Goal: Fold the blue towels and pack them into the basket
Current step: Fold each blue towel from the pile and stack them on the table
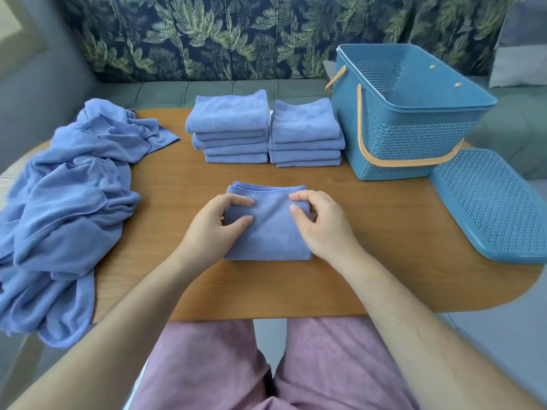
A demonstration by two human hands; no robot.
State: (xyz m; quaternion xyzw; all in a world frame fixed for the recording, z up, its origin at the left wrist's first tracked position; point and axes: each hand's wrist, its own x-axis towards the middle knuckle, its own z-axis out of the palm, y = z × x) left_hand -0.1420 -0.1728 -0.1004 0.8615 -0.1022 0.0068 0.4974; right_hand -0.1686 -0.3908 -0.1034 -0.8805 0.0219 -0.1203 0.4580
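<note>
A folded blue towel [270, 229] lies in the middle of the wooden table [370, 232]. My left hand [217, 229] rests on its left side with fingers and thumb curled onto the cloth. My right hand [318, 223] sits on its right side, fingers bent over the edge. Behind it stand two stacks of folded blue towels: the left stack [231, 128] and the right stack [306, 134]. A heap of unfolded blue towels [68, 208] covers the table's left end. The blue basket [414, 134] with orange handles stands at the back right and looks empty.
The basket's blue perforated lid [491, 205] lies flat on the table's right end. A grey sofa with a leaf-patterned back runs behind the table. A grey cushion [521, 42] sits at the far right. My legs in pink trousers are under the near edge.
</note>
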